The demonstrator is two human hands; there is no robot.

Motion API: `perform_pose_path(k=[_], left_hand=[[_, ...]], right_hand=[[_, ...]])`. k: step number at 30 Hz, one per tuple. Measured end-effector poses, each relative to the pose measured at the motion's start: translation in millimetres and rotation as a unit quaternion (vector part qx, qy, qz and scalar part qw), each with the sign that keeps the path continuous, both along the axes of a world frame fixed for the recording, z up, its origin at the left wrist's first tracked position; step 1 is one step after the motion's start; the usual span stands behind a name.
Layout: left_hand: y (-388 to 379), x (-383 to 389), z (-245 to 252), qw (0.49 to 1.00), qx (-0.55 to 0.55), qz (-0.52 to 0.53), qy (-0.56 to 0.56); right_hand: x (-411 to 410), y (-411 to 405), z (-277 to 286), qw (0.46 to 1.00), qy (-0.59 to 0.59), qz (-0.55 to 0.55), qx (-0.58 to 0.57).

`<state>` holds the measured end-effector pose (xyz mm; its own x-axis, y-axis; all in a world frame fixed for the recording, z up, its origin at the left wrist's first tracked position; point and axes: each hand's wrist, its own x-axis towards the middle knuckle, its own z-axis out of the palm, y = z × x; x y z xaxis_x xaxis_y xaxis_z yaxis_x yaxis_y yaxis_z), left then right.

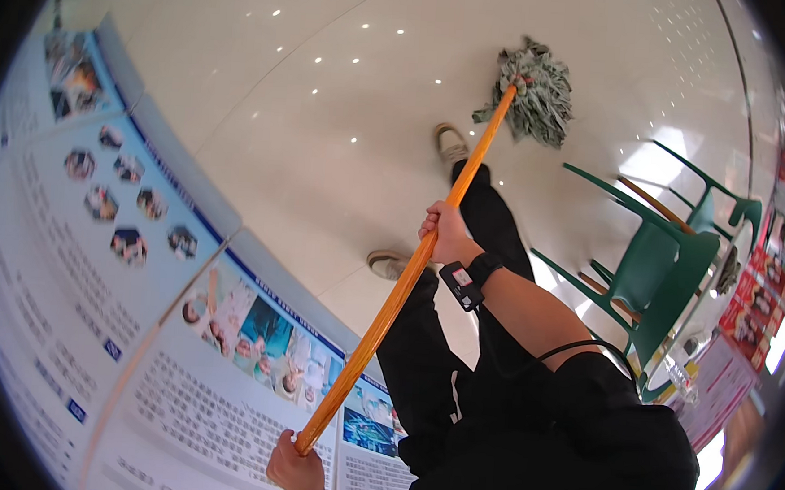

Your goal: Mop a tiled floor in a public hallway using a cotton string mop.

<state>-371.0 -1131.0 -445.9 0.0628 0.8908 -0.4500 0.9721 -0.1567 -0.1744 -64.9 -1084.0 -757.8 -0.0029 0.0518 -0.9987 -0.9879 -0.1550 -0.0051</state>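
A string mop's wooden handle (pixel 388 312) runs slantwise across the view from lower left to upper right. Around the middle of it my right hand (pixel 444 231) is closed, with a black strap and small device on the wrist. My left hand (pixel 298 471) grips the handle's end at the lower left. The mop head (pixel 536 92) of grey-green cloth strips lies spread on the glossy tiled floor (pixel 291 144), beyond my feet. One beige shoe (pixel 449 144) stands close to the handle, the other shoe (pixel 388 265) lower down.
Large printed display panels (pixel 176 366) line the left side, a grey base edge along them. On the right stand green chairs (pixel 661 261) with wooden legs, by a round table (pixel 673 343) holding a clear plastic bottle (pixel 681 380). Red posters (pixel 756 301) lie farther right.
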Motion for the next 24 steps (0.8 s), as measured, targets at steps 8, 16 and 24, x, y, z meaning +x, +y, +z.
perform_pose_path(k=[8,16,24], left_hand=[[-174.4,-103.5,43.2,0.956,-0.002,0.29,0.05],[-271.1,-118.3,108.2,0.892,0.02,0.433,0.126],[-300.0,-159.0,174.1,0.917,0.046,0.307,0.25]], right_hand=[[-224.2,-14.1,30.8,0.954,-0.037,0.298,0.024],[-397.8,-69.3,60.6,0.874,0.022,0.479,0.079],[-428.6,-128.9,116.3,0.899,0.096,0.418,0.09]])
